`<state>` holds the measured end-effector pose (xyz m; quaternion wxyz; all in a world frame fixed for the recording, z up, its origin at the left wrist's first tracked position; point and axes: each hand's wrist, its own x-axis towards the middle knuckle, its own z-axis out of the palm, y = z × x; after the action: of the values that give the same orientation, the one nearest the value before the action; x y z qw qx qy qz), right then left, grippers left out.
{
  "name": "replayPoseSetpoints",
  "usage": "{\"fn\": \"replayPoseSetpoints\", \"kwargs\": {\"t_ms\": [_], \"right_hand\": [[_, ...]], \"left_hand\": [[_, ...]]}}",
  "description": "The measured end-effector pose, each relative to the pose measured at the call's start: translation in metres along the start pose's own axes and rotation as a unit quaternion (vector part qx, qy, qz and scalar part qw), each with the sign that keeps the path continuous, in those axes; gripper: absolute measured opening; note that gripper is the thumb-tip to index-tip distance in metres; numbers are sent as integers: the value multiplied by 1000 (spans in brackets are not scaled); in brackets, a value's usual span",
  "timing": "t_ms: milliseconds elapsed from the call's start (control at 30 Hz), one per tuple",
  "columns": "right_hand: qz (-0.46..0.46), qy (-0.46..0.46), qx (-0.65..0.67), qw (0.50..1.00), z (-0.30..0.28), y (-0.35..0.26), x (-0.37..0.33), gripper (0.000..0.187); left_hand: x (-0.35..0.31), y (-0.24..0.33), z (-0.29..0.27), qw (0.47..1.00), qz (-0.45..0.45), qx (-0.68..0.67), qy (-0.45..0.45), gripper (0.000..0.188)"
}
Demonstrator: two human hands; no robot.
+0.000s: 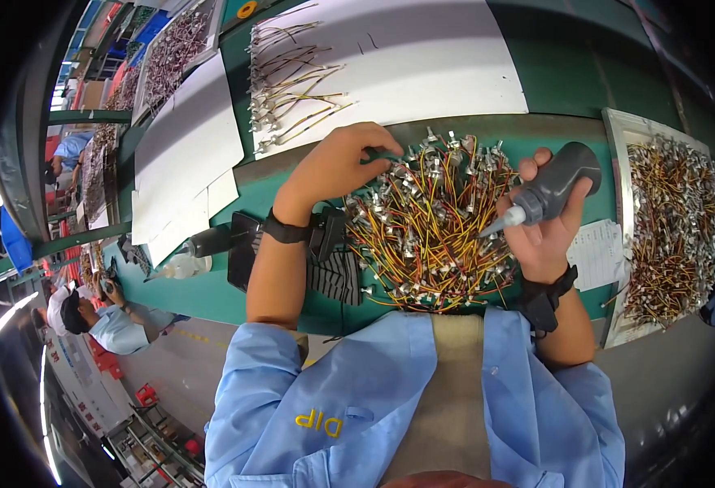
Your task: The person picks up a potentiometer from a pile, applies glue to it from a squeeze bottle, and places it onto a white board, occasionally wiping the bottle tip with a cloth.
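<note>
A heap of small metal-bodied components with yellow, red and dark wires [435,236] lies on the green table in front of me. At its far left edge is my left hand [345,163], with thumb and forefinger bent together in a pinch; whatever is between the tips is too small to make out. My right hand [540,244] is wrapped round a dark grey squeeze bottle [559,183] at the heap's right side. The bottle is tilted, its pale tapered nozzle pointing down and left over the wires. Dark bands with small boxes sit on both wrists.
Several wired components [280,102] lie in a row along a white sheet [422,65] beyond the heap. A white-framed tray [622,203] of similar parts stands right, beside a paper slip [595,254]. Bottles [185,264] and a striped cloth [337,276] lie left. Another person [109,313] works farther left.
</note>
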<state>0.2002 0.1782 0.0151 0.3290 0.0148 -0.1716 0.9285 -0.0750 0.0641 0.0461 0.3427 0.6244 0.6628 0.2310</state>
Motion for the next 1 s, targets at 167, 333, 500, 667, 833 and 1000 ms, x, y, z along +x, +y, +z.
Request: {"fn": "replayPoseSetpoints", "kwargs": {"t_ms": [167,333,500,667,833,1000], "right_hand": [[5,-7,-4,1000,-1,-2,-2,54],[6,-13,-5,1000,-1,-2,-3,54],[5,-11,8,1000,-1,-2,-4,53],[12,6,41,999,3,-2,-3,55],[30,20,99,994,9,-5,-1,58],[57,-59,77,994,5,4,0,60]], "left_hand": [[-6,9,7,999,25,-24,13,28],[-14,8,13,997,46,-43,45,26],[-35,19,19,984,0,-139,108,21],[-71,31,16,837,77,-514,170,15],[-67,30,47,839,53,-539,51,18],[-55,39,77,885,57,-462,19,19]]}}
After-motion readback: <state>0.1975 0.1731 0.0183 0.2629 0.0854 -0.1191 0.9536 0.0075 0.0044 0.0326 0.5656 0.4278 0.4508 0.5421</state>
